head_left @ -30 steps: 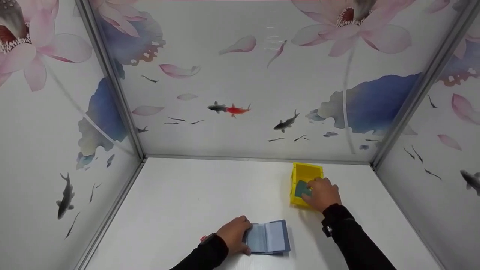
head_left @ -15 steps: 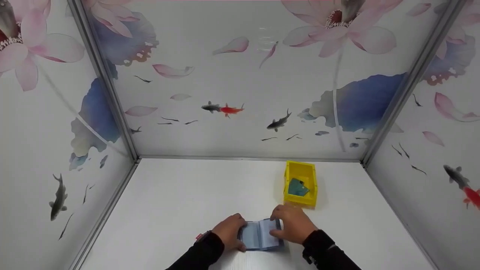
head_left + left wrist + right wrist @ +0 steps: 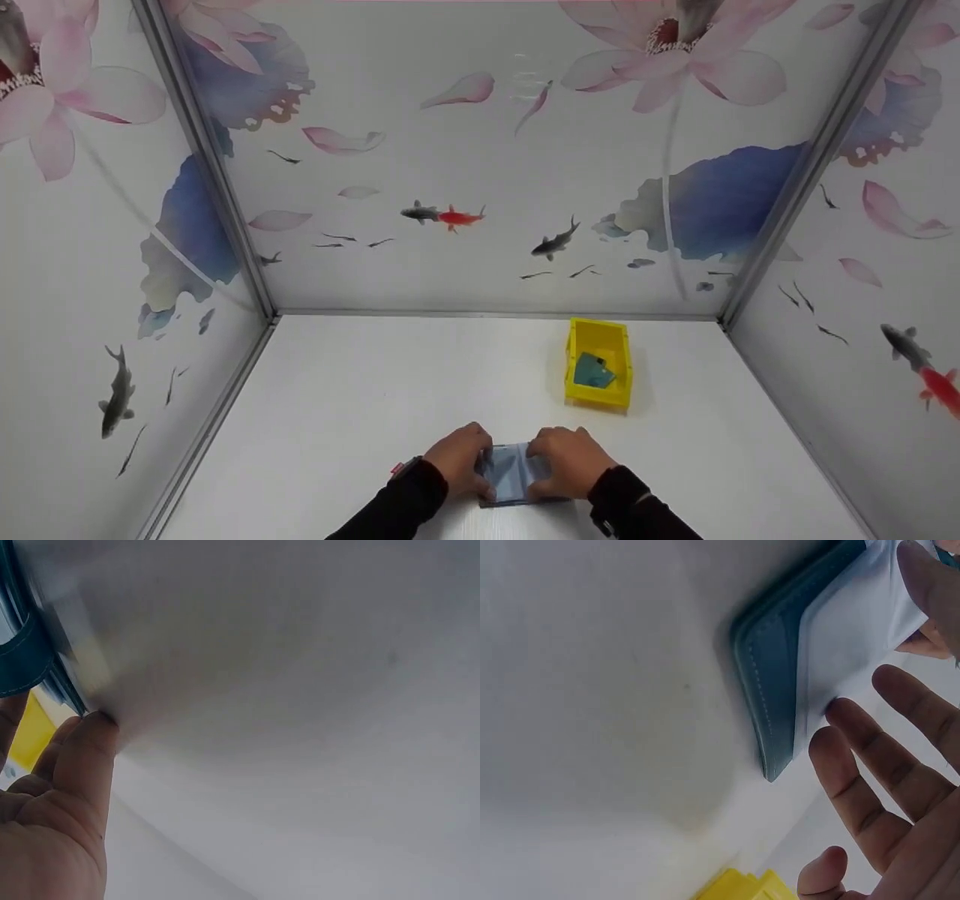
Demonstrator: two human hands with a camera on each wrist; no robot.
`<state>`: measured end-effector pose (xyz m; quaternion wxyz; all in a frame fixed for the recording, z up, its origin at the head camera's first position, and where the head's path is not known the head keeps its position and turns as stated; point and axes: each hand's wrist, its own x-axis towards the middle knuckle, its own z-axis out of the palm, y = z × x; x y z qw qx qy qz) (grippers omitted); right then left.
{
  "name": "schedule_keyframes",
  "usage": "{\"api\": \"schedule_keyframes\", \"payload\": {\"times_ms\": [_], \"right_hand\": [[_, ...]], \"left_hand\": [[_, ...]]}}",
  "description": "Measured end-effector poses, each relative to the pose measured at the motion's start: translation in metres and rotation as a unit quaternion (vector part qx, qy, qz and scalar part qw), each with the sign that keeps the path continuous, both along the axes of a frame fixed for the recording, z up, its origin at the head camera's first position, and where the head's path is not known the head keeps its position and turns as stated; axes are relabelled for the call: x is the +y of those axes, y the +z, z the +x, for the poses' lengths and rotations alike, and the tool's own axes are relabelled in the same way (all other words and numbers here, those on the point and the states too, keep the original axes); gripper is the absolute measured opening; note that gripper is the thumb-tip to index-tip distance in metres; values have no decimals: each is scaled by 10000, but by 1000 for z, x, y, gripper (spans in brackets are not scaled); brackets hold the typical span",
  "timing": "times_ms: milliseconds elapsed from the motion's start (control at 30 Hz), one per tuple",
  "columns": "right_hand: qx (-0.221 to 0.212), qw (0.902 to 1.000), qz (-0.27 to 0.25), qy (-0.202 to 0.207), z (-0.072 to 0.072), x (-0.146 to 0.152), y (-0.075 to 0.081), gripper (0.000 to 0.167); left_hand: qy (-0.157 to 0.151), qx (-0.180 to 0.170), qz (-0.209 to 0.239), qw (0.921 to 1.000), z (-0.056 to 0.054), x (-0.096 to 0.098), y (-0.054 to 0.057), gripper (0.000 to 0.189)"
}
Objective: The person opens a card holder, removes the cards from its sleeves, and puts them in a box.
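Note:
A blue-teal card holder (image 3: 504, 474) lies spread open on the white table, its clear sleeves facing up. My left hand (image 3: 456, 457) grips its left edge, thumb at the near side and fingers at the far side. In the left wrist view, its strap (image 3: 26, 664) shows beside my fingertips. My right hand (image 3: 571, 461) holds the right-hand leaf between thumb and fingers, covering much of it. The right wrist view shows the stitched cover (image 3: 769, 682) under a translucent sleeve (image 3: 847, 645), with my thumb over the sleeve and other fingers spread near its edge.
Behind my right hand stands a yellow bin (image 3: 598, 397) holding flat blue-green cards (image 3: 592, 371). White panels (image 3: 337, 277) printed with lotus flowers and fish enclose the table at the back and both sides.
My right hand has left the bin, where it touched the green cards, and come to the card holder's right leaf, then moved further left over it. My left hand keeps its grip.

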<state>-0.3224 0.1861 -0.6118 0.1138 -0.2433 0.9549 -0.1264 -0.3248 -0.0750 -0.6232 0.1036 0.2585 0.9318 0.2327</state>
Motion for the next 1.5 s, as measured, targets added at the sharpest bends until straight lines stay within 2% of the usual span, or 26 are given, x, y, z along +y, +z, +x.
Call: {"api": "schedule_keyframes", "payload": {"times_ms": [167,300,400,633,867,1033,1200,1367,1500], "right_hand": [[401,9990,63,164,2,-8,-5,76],[551,9984,-38,133,3,-13,-7,91],[711,9968,-204,308,3,-15,-6,95],[815,9922,-339,880,1,-21,-3,79],[656,9917,-468,999,1,-24,-2,76],[716,9916,-566,914,2,-20,-3,61],[615,9929,-706,740,5,-12,-2,51],[908,9925,-447,682,4,-6,-1,38],[1042,9914,-210,758,3,-2,-2,36]], "left_hand": [[-112,217,-2,9997,0,-1,-4,42],[-149,130,-32,9998,-1,-1,-6,54],[-249,192,-167,9994,-1,0,-7,56],[-619,477,-398,9962,1,-4,-4,54],[-733,513,-567,9944,11,-1,5,78],[-789,524,-679,9932,13,0,5,92],[-699,326,-692,9946,11,-1,3,99],[-390,59,-308,9987,7,-2,-3,86],[-162,-148,67,9997,4,-4,-7,82]]}}
